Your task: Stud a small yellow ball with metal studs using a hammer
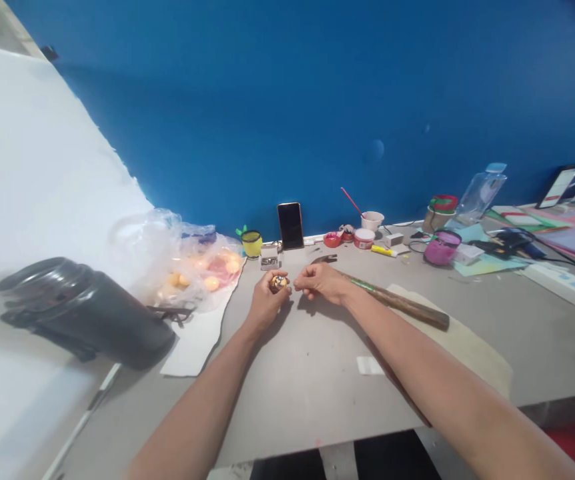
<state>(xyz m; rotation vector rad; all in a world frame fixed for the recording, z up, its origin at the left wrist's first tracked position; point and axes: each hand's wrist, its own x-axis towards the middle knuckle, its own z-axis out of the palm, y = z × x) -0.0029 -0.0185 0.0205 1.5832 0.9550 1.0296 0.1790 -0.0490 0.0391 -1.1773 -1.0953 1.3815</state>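
Observation:
My left hand [266,297] is closed around a small round yellow ball [278,283] with dark and shiny spots on its surface. Close to its right side, my right hand [321,283] has thumb and fingertips pinched together; whatever is between them is too small to make out. Just beyond the left hand stands a small open box [269,262] with tiny shiny metal pieces in it. A hammer [402,301] with a wooden handle lies behind my right hand and forearm, its claw head showing past the knuckles.
A large dark bottle [92,313] stands at the left, beside clear plastic bags [167,260] with yellow balls. A phone [290,225] leans on the blue wall. Yellow [252,245] and purple [442,248] cups, a white cup [372,221], a power strip [567,287] and papers surround the work area.

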